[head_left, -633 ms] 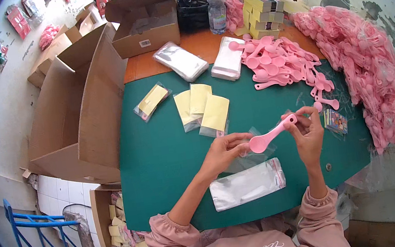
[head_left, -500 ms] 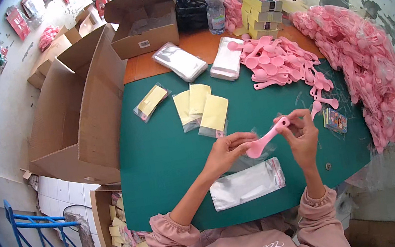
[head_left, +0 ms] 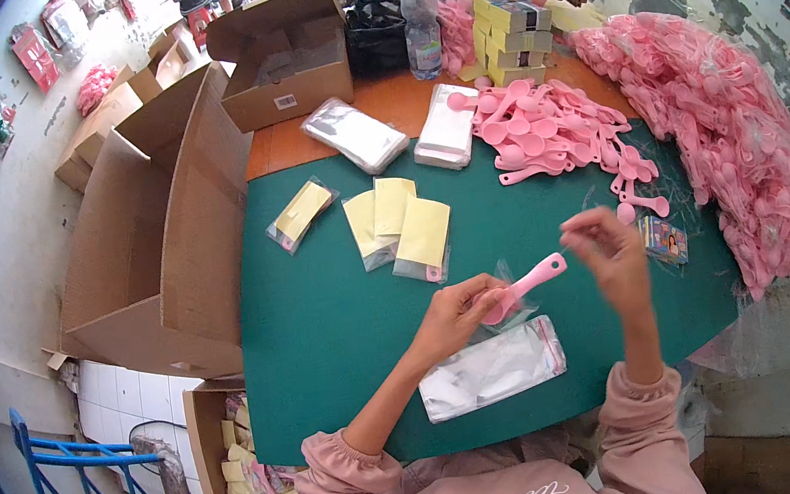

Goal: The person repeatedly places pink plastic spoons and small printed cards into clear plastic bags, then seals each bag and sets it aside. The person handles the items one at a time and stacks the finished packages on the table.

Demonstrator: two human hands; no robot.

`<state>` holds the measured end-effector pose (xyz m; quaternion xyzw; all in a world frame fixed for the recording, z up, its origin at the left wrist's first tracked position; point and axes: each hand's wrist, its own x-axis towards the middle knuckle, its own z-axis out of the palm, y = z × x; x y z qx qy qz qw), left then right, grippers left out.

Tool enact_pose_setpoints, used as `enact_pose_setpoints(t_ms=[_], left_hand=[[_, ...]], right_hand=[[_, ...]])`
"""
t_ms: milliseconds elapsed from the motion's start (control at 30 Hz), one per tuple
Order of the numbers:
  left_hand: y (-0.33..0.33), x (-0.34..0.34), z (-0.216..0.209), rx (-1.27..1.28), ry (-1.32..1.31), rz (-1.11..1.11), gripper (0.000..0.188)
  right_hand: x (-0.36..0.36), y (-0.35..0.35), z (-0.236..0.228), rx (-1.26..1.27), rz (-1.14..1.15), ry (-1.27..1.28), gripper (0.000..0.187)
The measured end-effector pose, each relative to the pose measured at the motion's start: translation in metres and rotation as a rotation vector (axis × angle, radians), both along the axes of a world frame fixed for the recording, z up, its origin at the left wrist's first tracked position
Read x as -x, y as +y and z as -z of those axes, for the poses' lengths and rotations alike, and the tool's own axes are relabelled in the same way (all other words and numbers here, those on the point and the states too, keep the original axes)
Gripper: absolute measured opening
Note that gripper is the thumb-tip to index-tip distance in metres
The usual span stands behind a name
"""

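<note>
In my left hand [head_left: 465, 310] a pink plastic spoon [head_left: 533, 278] is pinched at its bowl end, together with a clear plastic bag. The spoon's holed handle points up and right. My right hand [head_left: 605, 248] is raised just right of that handle, apart from it; its fingers are loosely curled and a little blurred, with no object visible in them. Below the hands lies a stack of clear bags [head_left: 493, 371] on the green mat. A small stack of printed cards [head_left: 665, 241] lies right of my right hand. Beyond it is a heap of pink spoons [head_left: 540, 130].
Filled packets with yellow cards [head_left: 422, 238] lie left of centre. More clear bags [head_left: 356, 135] lie behind them. A large bundle of bagged pink spoons [head_left: 702, 133] fills the right side. An open cardboard box [head_left: 199, 214] stands left; a box of packets [head_left: 206, 445] sits below.
My right hand has let go of the spoon's handle and moved slightly right. My left hand keeps hold of the spoon and has shifted slightly left and down.
</note>
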<state>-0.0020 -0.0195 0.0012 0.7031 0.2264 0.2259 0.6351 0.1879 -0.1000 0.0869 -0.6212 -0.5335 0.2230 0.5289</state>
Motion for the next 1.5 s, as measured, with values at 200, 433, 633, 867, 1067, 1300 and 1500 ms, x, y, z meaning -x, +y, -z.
enact_pose_setpoints(t_ms=[200, 433, 633, 867, 1067, 1300, 1500], left_hand=[[-0.006, 0.002, -0.031, 0.263, -0.381, 0.041, 0.034], [0.007, 0.039, -0.053, 0.137, -0.508, -0.19, 0.039], [0.013, 0.048, -0.075, 0.042, -0.592, -0.147, 0.039], [0.013, 0.048, -0.088, 0.036, -0.527, -0.214, 0.045], [0.025, 0.022, -0.062, 0.193, -0.14, -0.026, 0.034], [0.024, 0.0, -0.043, 0.208, -0.072, -0.012, 0.029], [0.026, -0.004, -0.044, 0.149, -0.031, 0.016, 0.029]], right_hand=[[-0.219, 0.025, 0.019, 0.054, 0.152, -0.667, 0.018], [-0.271, -0.035, 0.032, 0.353, 0.456, -0.715, 0.027], [-0.253, -0.088, 0.072, 0.87, 0.839, -0.757, 0.034], [-0.248, -0.094, 0.09, 0.528, 0.778, -0.735, 0.031], [-0.171, -0.072, 0.028, 0.123, 0.732, -0.625, 0.013], [-0.007, -0.01, -0.037, 0.064, 0.08, -0.316, 0.012], [-0.01, -0.006, -0.042, 0.002, 0.1, -0.384, 0.01]])
